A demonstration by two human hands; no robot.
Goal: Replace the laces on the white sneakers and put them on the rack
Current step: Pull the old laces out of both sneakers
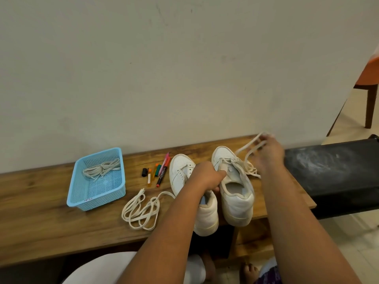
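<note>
Wooden bench (51, 203) runs along a plain pale wall (164, 68), and both white sneakers sit on it in front of me, toes toward the wall. My left hand (207, 178) rests between the pair, fingers curled against the inner side of the right sneaker (235, 193) near its opening, gripping it; the hand covers part of the left sneaker (184, 173), whose heel hangs slightly past the front edge of the bench. That left sneaker shows bare eyelets.

My right hand (268, 152) is raised beyond the toe of the right sneaker, close to the wall, pinching the old lace (246, 152), which runs taut from my fingers down to the eyelets. More of that lace lies bunched on the bench just beside the shoe. The hand is blurred, so I cannot tell exactly which fingers hold it.

Left of the shoes, a loose lace (141, 212) is piled in loops on the wood. Farther left stands a blue basket (82, 181) with more laces (102, 169) in it. Between basket and sneakers lie a few markers (160, 171). A black rack (332, 167) adjoins the bench at my right, and an orange chair (369, 78) stands beyond it.
</note>
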